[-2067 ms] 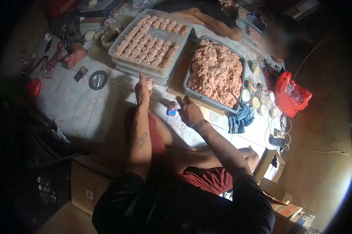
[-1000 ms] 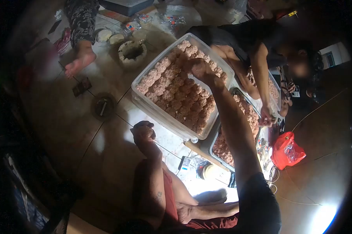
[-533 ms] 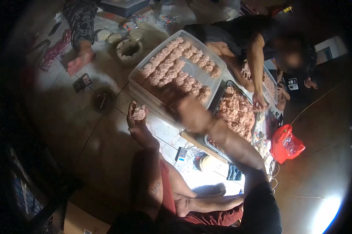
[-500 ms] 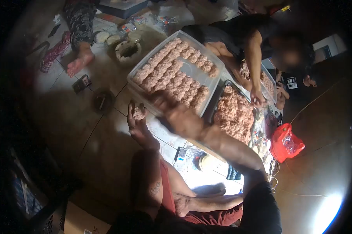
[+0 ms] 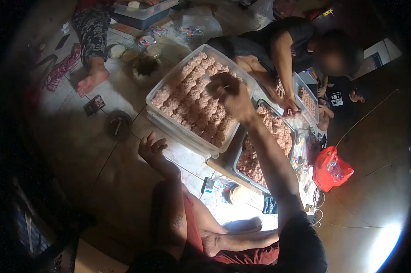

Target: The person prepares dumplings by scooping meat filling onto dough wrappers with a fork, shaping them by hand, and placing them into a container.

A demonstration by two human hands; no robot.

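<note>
A person's right hand [image 5: 230, 98] reaches over rows of meatballs [image 5: 194, 93] in a clear plastic tub [image 5: 180, 132] on a tiled floor [image 5: 69, 107] — its fingers lie in shadow, and whether they grip anything cannot be told. The left hand [image 5: 153, 149], well apart from the right, is raised beside the tub, fingers loosely spread and palm bare. Just right of the tub, ground meat [image 5: 277, 132] fills a tray — a co-worker's hand [image 5: 292, 110] is near its far end.
</note>
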